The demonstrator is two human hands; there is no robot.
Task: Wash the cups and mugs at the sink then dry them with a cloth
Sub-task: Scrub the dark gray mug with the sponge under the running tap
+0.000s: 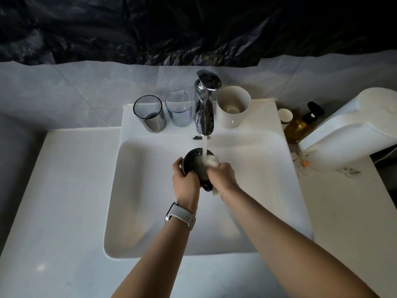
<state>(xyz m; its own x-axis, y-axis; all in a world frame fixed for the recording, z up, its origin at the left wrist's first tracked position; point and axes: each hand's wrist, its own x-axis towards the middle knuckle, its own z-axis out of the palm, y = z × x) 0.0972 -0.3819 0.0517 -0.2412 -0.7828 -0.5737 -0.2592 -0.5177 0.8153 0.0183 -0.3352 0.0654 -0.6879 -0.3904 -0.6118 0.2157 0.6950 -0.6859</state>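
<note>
— Surface and room: how are they described?

— Marble-look white countertop [64, 190] is seen around a white rectangular basin [268, 190], glossy and round-cornered. Pale grey veined wall tile is seen behind it, with crinkled black plastic sheeting [193, 29] hung above.

— What is set on the basin's back ledge?

— A smoky dark-rimmed glass [149, 114] and a clear bluish glass [179, 108] are stood left of the chrome faucet [205, 104]; a white ceramic cup [233, 106] is stood to its right. An amber pump bottle [300, 125] with a black top, a small paper cup [285, 117] and a white plastic container [354, 130] are placed on the counter at the right. No writing can be read.

— And the task's thing?

— A matte black mug [196, 164] is held over the basin under running water. It is gripped by the curled fingers of the left hand [185, 175], a white-strapped watch [181, 216] being worn on that wrist. A wet whitish cloth or sponge [211, 161] is clutched by the right hand [222, 175] and pressed against the mug's rim.
</note>
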